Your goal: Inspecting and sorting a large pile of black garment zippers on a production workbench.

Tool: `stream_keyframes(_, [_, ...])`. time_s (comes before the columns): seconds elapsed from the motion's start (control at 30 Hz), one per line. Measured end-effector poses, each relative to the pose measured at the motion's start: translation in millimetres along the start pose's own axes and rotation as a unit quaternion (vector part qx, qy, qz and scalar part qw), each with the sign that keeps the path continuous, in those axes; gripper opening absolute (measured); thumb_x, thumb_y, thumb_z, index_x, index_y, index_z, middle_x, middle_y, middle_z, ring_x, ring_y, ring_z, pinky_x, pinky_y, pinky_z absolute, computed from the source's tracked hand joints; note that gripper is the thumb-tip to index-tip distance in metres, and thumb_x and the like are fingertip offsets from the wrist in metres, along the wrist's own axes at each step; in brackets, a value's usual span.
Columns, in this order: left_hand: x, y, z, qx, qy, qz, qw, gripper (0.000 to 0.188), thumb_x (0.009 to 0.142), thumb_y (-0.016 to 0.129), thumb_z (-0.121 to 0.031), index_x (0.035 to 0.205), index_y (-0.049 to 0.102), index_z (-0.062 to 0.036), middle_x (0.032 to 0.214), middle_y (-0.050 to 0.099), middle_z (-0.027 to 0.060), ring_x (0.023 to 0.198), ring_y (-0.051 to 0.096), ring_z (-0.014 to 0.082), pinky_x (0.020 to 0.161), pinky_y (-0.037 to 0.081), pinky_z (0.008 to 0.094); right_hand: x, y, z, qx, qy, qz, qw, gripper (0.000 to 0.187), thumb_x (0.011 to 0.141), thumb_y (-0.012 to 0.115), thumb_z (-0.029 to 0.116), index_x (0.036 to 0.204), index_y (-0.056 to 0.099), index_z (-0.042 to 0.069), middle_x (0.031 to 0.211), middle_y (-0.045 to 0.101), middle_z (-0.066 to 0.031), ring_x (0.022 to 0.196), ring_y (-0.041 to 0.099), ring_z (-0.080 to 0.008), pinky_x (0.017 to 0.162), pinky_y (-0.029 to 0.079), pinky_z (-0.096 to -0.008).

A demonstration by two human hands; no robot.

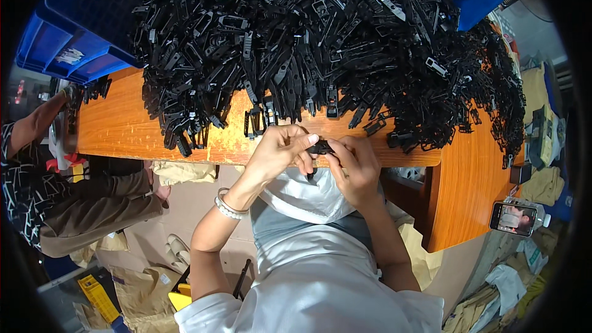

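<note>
Just over the table's front edge, both my hands meet on a small black plastic part (pixel 320 147). My left hand (pixel 285 151) pinches it between thumb and fingers, and a white beaded bracelet circles that wrist. My right hand (pixel 354 166) grips the part's other side with bent fingers. Much of the part is covered by the fingers, so its exact kind cannot be made out. Beyond my hands spreads a large heap of slim black plastic pieces (pixel 296 49), some looking like clips or buckles. A few loose pieces lie at the heap's near edge.
The wooden table (pixel 117 126) turns toward me on the right. Blue crates (pixel 80 43) stand at the far left. A white bag (pixel 308 197) lies across my lap. Another person's arm (pixel 37 120) and legs are at left. A phone (pixel 513 219) is mounted at right, near brown sacks.
</note>
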State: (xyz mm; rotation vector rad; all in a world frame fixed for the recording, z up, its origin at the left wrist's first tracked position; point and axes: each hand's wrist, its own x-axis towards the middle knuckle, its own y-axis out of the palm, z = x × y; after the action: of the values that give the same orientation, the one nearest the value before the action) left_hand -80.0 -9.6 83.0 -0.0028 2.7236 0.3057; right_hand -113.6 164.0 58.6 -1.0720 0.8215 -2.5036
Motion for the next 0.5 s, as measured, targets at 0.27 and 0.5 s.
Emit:
stream_keyframes(0.27, [2.0,5.9,0.5,-0.054,-0.061,-0.053,0.995,0.024,0.087,0.056,-0.019,0.077,0.052,0.0021,0.062,0.059,0.0113,0.043,0.056,0.0138,0.04,0.046,0.0222,0.6,1.6,-6.9,0.055,0.01,0.022,0.998,0.032,0.065,0.068,0.003,0.095,0.057,0.003,0.087,0.054,-0.0084,0.074,0.055,-0.0263,0.059,0.045,-0.0353])
stream_keyframes(0.5, [3.0,10.7,4.7,-0.019,-0.01,-0.047,0.999,0.027,0.088,0.055,-0.022,0.078,0.051,0.0028,0.06,0.057,0.0094,0.042,0.055,0.0134,0.038,0.044,0.0222,7.0,-1.9,-6.6,0.076,0.03,0.058,0.995,0.031,0.065,0.069,0.003,0.094,0.057,0.002,0.083,0.056,-0.0092,0.073,0.055,-0.0256,0.061,0.045,-0.0333])
